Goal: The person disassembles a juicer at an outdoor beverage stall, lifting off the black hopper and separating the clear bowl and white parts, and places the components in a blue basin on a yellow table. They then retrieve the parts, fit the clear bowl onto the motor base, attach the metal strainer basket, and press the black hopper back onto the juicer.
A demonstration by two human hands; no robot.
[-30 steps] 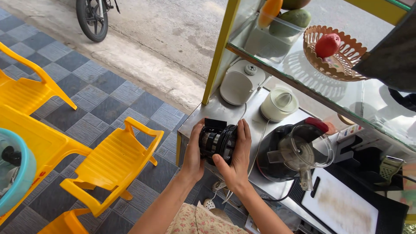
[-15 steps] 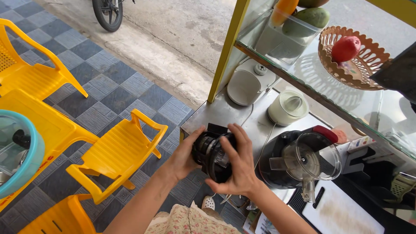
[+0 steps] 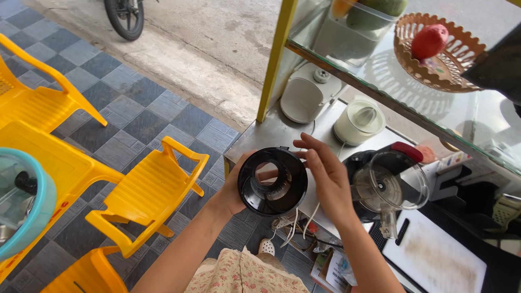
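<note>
Tilted further since a moment ago: black juicer bowl (image 3: 272,182) now turned mouth-up toward the camera, round hole in its floor plainly showing, where before only its dark side faced the lens. Held in the air just off the near left corner of the steel counter (image 3: 271,133), above the tiled floor (image 3: 135,108), not resting on anything. Left hand (image 3: 234,190) wrapped around the bowl's left wall, fingers mostly out of sight behind it, bearing the weight. Right hand (image 3: 325,173) opened wide, fingers spread, fingertips just at the right rim, steadying rather than gripping; likely angled this way for a look inside.

Just right of the bowl, on the counter: clear lidded blender jug (image 3: 388,190) on a dark base, a white cutting board (image 3: 434,260) past it at the near right edge. Toward the far edge, a white citrus press (image 3: 358,122) and a white appliance (image 3: 304,97) by the yellow post (image 3: 274,59). Above, a glass shelf (image 3: 380,81) with a woven basket (image 3: 434,49) holding a red fruit (image 3: 429,40).

Left, on the floor: yellow plastic chairs (image 3: 146,195). Motorbike wheel (image 3: 125,16) cut off at the top. Inner fittings of the bowl too dark to make out; contents under the counter hidden.
</note>
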